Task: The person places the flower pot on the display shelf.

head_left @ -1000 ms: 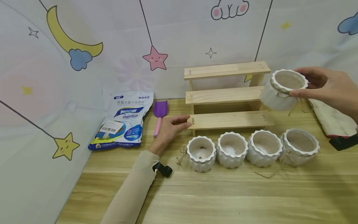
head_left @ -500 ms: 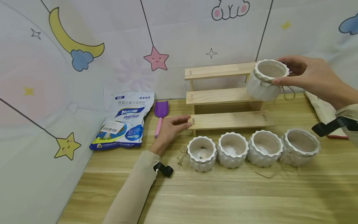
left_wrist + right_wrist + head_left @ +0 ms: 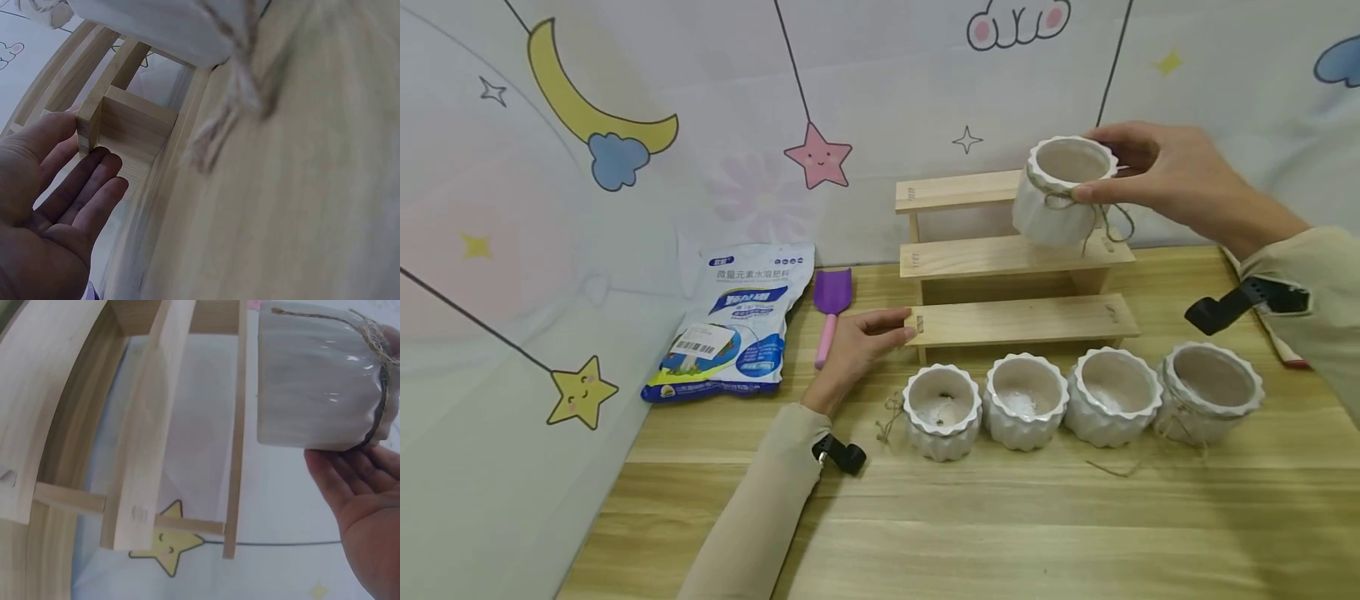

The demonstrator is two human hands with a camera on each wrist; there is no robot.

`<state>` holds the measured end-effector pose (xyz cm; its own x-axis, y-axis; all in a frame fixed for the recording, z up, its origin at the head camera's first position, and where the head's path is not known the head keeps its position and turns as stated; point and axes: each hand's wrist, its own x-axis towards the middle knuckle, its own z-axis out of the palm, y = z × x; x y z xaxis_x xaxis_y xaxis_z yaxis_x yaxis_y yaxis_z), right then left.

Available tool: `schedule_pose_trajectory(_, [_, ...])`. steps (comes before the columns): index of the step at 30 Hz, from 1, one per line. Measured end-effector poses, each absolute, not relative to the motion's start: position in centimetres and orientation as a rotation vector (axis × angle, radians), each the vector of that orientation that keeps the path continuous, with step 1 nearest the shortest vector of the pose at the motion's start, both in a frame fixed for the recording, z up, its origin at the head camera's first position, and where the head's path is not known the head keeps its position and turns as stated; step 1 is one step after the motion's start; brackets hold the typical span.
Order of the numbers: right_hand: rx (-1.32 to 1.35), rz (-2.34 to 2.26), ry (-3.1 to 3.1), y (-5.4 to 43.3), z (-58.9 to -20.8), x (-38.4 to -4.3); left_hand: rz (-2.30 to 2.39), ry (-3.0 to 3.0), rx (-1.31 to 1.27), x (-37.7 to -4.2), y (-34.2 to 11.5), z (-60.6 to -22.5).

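My right hand (image 3: 1187, 179) holds a white ceramic flowerpot (image 3: 1052, 212) by its scalloped rim, thumb in front and fingers behind. Twine with a bow circles the pot's neck. It is raised in front of the upper tiers of a three-tier wooden plant stand (image 3: 1015, 322); in the right wrist view the pot (image 3: 319, 387) shows apart from the boards. My left hand (image 3: 857, 346) pinches the left end of the stand's lowest board, as the left wrist view also shows, with the other fingers (image 3: 100, 206) extended below. Several similar white pots (image 3: 1026, 417) stand in a row before the stand.
Left of the stand lie a purple shovel (image 3: 832, 292) with a pink handle and a blue-and-white fertilizer bag (image 3: 730, 325). Loose twine (image 3: 1112, 468) lies on the wooden table (image 3: 985, 533) before the row. A patterned cloth backdrop (image 3: 880, 100) hangs close behind the stand.
My right hand has carried the flowerpot left and upward, from beside the stand's right end to in front of its upper tiers. My left hand has stayed at the lowest board.
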<state>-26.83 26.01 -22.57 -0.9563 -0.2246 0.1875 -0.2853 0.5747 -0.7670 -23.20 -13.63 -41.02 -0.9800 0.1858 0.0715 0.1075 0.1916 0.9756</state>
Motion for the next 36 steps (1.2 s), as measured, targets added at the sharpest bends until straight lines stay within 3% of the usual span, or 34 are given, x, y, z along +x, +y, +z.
schedule_pose_trajectory(36, [0.502,1.370,-2.745,17.9,-21.2,-32.1,1.933,2.384,0.323,-23.4,-13.5,-41.6])
